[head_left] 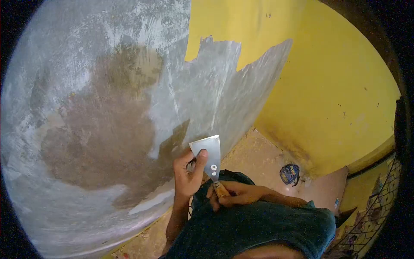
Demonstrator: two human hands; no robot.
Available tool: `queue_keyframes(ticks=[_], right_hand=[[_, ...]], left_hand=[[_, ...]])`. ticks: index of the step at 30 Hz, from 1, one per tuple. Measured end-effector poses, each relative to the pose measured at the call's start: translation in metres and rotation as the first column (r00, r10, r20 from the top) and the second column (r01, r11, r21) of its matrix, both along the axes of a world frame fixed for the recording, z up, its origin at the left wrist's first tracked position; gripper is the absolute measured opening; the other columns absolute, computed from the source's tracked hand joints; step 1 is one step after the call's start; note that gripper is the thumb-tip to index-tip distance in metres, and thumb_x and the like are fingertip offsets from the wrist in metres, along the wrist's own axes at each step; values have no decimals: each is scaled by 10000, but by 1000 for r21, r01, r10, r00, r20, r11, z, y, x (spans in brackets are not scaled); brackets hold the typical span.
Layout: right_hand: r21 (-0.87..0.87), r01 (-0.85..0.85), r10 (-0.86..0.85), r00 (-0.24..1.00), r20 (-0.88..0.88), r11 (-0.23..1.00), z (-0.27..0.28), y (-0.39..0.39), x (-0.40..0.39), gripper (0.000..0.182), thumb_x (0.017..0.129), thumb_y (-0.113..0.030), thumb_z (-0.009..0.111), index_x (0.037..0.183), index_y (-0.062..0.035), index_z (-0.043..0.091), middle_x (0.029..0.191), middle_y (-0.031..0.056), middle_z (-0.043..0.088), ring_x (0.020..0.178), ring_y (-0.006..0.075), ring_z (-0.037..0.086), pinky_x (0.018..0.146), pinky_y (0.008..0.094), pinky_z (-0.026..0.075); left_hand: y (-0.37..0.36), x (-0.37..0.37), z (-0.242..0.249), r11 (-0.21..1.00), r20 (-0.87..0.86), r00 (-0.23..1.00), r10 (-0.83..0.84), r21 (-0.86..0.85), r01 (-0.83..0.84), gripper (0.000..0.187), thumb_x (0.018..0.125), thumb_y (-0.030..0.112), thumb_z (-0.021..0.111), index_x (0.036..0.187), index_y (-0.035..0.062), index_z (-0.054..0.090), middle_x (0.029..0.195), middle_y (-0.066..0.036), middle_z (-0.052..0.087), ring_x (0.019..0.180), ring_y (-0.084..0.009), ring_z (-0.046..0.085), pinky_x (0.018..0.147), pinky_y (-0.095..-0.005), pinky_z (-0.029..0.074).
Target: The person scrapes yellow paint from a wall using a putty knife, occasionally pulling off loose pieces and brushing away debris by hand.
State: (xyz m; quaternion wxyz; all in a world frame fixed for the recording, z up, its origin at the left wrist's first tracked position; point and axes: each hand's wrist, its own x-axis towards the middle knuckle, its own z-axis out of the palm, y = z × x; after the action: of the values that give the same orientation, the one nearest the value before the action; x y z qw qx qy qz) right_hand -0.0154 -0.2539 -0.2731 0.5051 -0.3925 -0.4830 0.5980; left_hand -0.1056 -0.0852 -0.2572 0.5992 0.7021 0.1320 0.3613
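A putty knife (pixel 210 156) with a wide metal blade and a wooden handle is held in front of my body, blade up. My right hand (pixel 239 193) is wrapped round the handle. On the left edge of the blade lies the thumb of my left hand (pixel 189 172), with the fingers curled behind and partly hidden. White spots of material stick to the lower blade. Beyond the knife rises a wall (pixel 198 90) with grey, patchy plaster, apart from the blade as far as I can see.
Yellow paint (pixel 246 26) with a jagged lower edge covers the upper wall. A yellow side wall (pixel 340 95) meets it at right. A dark blue object (pixel 289 174) lies on the dusty floor (pixel 254 157). Metal grillework (pixel 375 211) stands at lower right.
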Motion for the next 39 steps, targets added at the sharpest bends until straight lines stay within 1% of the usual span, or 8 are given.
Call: queue_keyframes(ticks=[4,6,8,17,23,29,33,39], right_hand=[[-15,252,-253,967,-21,968,13,20,3,251,1064,-339,513,1151,-104,493,877,-20,498,739,79,461,639,244,419],[-74,310,-316,887,-337,948,23,39,17,272,1071,-381,481,1142,-118,493,814,-22,480,608,60,450,492,222,380],[-10,451,-442,870,-218,893,62,58,22,478,1054,-532,413,1129,-63,464,703,16,446,413,75,382,347,217,284],[114,414,-385,899,-210,903,71,85,65,410,1078,-378,422,963,-4,546,514,63,484,322,124,388,295,265,298],[171,532,-440,809,-390,829,46,89,52,330,1047,-283,532,1153,29,563,735,70,581,375,116,438,351,245,365],[227,643,-610,766,-206,731,54,78,57,311,1028,-170,570,1299,-19,542,883,65,631,514,95,537,435,255,430],[496,705,-843,526,113,506,47,90,50,350,998,-73,561,1343,-23,588,876,100,658,624,163,604,569,309,507],[741,595,-941,298,159,313,70,111,49,370,968,-23,557,1331,-27,632,1041,195,709,841,280,684,758,349,538]], left_hand=[[1,31,46,941,209,960,185,243,-234,308,1010,201,619,796,-21,614,653,25,478,634,-47,415,533,-271,314],[20,55,47,973,118,980,161,145,-178,336,1016,210,610,770,-18,588,611,29,439,605,-45,394,518,-276,304],[25,66,70,976,176,972,155,125,-178,345,1018,208,603,761,-22,584,596,26,453,582,-49,398,507,-283,306],[32,74,80,934,104,940,326,116,-337,450,998,198,599,618,-41,563,460,-74,480,432,-130,441,472,-351,350],[36,85,64,857,230,875,426,206,-472,436,1001,206,594,652,-56,588,486,-113,483,461,-144,416,482,-386,325],[24,99,56,835,307,817,489,107,-540,435,1004,206,596,656,-56,575,500,-112,476,495,-134,369,486,-381,317],[25,97,58,832,317,813,488,112,-543,430,1009,211,593,670,-54,596,504,-118,492,490,-130,373,479,-375,314],[31,98,89,754,327,765,554,193,-628,438,1004,197,591,639,-45,566,499,-105,469,497,-118,370,482,-373,312]])
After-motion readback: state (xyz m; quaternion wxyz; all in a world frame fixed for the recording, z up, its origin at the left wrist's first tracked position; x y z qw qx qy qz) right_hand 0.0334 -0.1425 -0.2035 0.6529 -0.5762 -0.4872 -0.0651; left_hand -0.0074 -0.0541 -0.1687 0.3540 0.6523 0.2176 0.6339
